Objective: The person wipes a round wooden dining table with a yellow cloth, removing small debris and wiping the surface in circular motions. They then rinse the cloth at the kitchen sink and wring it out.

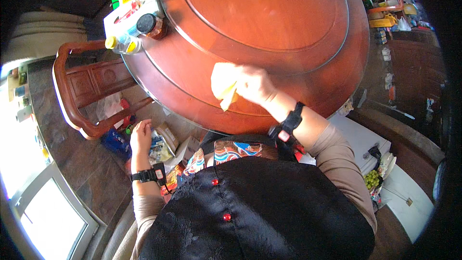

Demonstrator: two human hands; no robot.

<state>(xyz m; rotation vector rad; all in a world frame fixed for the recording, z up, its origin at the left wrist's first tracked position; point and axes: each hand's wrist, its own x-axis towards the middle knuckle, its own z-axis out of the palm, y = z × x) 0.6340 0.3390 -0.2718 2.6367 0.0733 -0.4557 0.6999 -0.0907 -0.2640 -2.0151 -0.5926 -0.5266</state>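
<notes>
One pale yellow cloth [225,83] is bunched under my right hand [254,84], pressed flat on the round wooden surface [308,67] near its front edge. It looks soft, light and limp, so I judge a loose fistful near the middle holds it best. My left hand [140,136] hangs down beside the chair [79,86], loosely curled and grasping nothing.

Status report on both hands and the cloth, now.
Right hand gripping yellow cloth, pressed on the round table. Left hand down at the side, off the table, holding nothing visible. Bottles and jar at table's far left edge, apart from the cloth.
</notes>
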